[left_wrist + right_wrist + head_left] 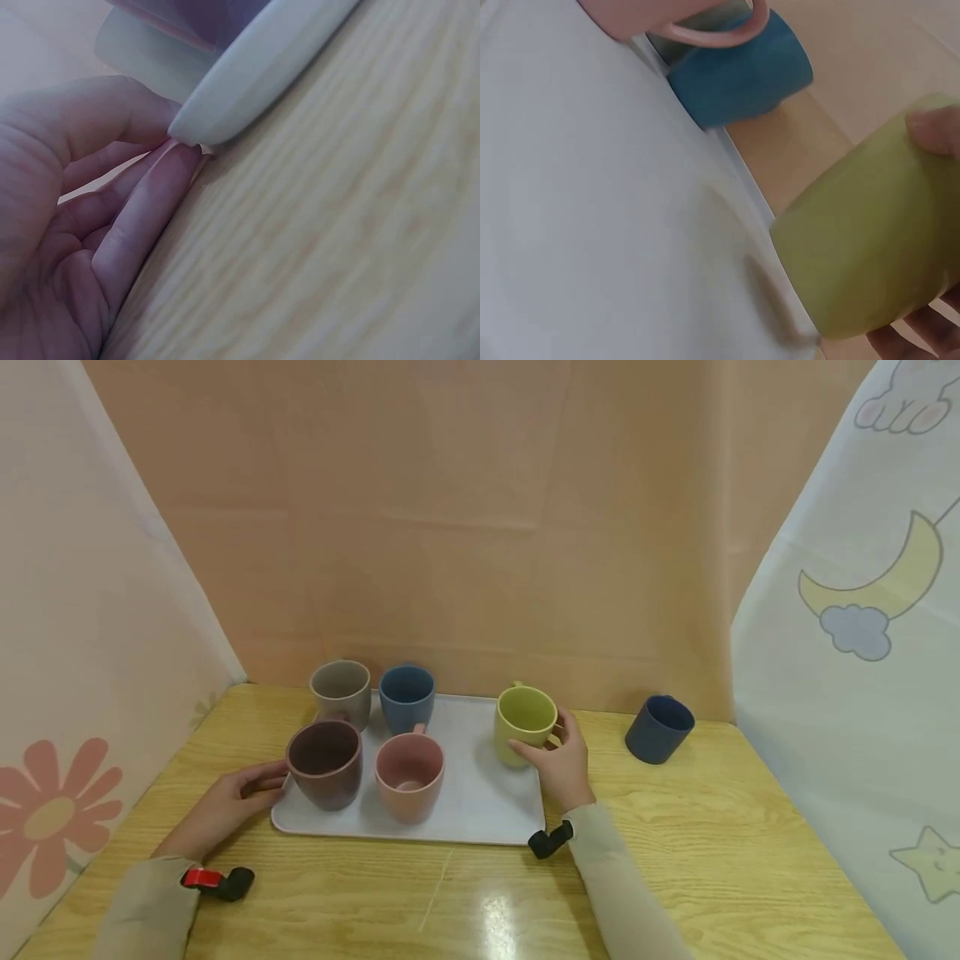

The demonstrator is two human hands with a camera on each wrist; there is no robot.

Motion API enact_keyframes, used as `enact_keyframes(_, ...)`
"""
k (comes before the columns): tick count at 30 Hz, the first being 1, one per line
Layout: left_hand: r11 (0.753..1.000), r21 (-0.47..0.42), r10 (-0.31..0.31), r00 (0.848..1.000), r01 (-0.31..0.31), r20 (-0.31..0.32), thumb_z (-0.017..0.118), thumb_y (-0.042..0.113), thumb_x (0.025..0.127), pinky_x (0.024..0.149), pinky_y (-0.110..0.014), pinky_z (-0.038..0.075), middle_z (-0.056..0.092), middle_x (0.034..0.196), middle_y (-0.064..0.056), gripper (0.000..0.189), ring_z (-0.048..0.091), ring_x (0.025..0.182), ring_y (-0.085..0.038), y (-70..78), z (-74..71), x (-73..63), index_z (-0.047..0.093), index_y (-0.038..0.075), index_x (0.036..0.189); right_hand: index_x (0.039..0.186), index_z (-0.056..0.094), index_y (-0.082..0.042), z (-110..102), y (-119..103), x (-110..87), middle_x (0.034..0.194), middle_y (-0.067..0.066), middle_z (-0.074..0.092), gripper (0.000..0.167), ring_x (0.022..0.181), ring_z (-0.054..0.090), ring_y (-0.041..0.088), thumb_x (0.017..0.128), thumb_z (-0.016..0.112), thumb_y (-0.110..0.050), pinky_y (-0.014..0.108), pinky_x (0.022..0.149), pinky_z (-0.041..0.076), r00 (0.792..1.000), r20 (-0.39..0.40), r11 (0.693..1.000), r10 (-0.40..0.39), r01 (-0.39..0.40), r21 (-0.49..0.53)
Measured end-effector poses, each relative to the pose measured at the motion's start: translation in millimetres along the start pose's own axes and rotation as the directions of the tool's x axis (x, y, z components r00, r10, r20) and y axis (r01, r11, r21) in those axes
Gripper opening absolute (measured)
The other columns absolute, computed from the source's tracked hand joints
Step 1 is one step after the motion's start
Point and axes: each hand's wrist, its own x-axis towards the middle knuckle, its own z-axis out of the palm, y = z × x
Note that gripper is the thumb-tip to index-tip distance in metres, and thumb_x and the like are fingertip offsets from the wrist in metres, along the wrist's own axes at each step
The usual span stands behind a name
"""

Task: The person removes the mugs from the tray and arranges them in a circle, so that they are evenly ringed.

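My right hand [567, 766] grips a yellow-green mug [507, 745] by its side, thumb at the front and fingers round the far side. In the right wrist view the mug is tilted over the edge of a white tray [592, 225], with a shadow beneath it. At the tray's left edge, my left hand [225, 802] pinches the rim between thumb and fingers, as the left wrist view shows. Close beside it stands a dark purple-brown mug [330, 781]. A pink mug [408, 793], a blue mug [405, 706] and a grey mug [341, 693] also stand on the tray's left half.
A navy mug [654, 737] stands on the wooden table [697, 852], right of the tray. An orange-brown backdrop [465, 568] rises behind the table, with printed white sheets [840, 727] at both sides.
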Motion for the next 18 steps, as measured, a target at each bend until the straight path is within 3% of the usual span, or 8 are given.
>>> enact_keyframes(10,0.999,-0.037,0.018,1.0,-0.018,0.006,0.066,0.028,0.101,0.089,-0.007,0.04,0.053,0.145,-0.023,0.059,0.048,0.112,0.017,-1.5,0.6,0.3,0.048,-0.003,0.148,0.148,0.043,-0.013,-39,12,2.9,0.14,0.007,0.049,0.089,0.128,0.046,0.027,0.075,0.093,-0.029,0.045,0.107,0.043,0.993,-0.113,0.997,0.02,-0.028,-0.067)
enact_keyframes(13,0.998,-0.064,0.027,1.0,-0.026,0.013,0.066,0.024,0.101,0.089,-0.008,0.042,0.051,0.146,-0.025,0.059,0.051,0.112,0.014,-1.1,0.9,0.3,0.046,-0.005,0.148,0.149,0.043,-0.013,-49,16,4.2,0.142,0.008,0.048,0.09,0.129,0.045,0.026,0.076,0.092,-0.028,0.045,0.108,0.042,0.986,-0.164,0.997,0.028,-0.04,-0.069)
enact_keyframes(18,0.999,-0.039,0.024,1.0,-0.024,0.003,0.066,0.028,0.101,0.09,-0.007,0.039,0.053,0.146,-0.022,0.058,0.046,0.114,0.017,0.2,0.8,0.0,0.048,-0.003,0.148,0.149,0.042,-0.009,-63,22,4.3,0.143,0.01,0.048,0.088,0.128,0.046,0.028,0.078,0.091,-0.025,0.046,0.108,0.041,0.967,-0.254,0.996,0.009,-0.031,-0.08)
